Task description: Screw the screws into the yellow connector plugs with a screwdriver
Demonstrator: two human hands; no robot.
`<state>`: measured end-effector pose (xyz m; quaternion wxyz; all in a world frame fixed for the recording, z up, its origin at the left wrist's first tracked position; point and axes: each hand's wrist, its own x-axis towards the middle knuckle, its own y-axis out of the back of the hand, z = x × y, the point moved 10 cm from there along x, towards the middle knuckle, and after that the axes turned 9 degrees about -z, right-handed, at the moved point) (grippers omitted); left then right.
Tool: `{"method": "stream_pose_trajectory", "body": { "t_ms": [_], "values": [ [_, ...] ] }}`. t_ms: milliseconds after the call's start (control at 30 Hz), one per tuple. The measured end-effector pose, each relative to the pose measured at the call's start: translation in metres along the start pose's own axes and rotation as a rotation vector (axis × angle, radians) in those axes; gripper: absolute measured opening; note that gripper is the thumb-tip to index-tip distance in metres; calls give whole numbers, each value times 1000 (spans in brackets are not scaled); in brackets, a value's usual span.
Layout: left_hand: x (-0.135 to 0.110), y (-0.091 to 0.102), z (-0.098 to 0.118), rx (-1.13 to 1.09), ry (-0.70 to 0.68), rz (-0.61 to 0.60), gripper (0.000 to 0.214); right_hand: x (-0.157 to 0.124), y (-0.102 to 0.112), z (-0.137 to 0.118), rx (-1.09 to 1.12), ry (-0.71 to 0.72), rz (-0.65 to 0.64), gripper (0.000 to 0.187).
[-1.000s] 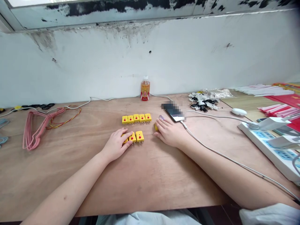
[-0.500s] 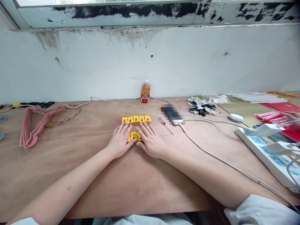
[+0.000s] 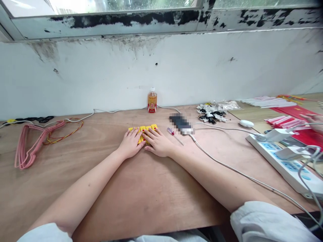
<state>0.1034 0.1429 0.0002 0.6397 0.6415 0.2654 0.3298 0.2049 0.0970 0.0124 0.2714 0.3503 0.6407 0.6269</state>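
Observation:
Small yellow plugs (image 3: 151, 127) with red dots lie close together in two rows on the table, the front row against or nearly against the back one. Over the left part of the rows my left hand (image 3: 128, 145) lies flat, fingers stretched forward and thumb along the front. My right hand (image 3: 159, 143) covers the right part in the same way, its fingers spread. Much of the front row is hidden under both hands. To the right of my right hand lies a screwdriver (image 3: 171, 131) with a purplish clear handle.
A blurred-out phone (image 3: 180, 122) with a cable lies beyond the screwdriver. A drink bottle (image 3: 152, 101) stands by the wall. Pink hangers (image 3: 26, 144) are at left. A white power strip (image 3: 285, 164), black and white pieces (image 3: 212, 113) and another person's hand (image 3: 314, 117) are at right.
Both hands have moved forward, and the front row of yellow plugs has slid up to the back row; the gap between the rows has closed. The head view has tilted up slightly.

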Motion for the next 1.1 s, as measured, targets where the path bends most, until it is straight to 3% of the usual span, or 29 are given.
{"method": "stream_pose_trajectory", "body": {
  "t_ms": [1100],
  "values": [
    [37, -2, -27, -223, -35, -25, 63, 20, 5, 26, 58, -103, 65, 59]
  ]
}}
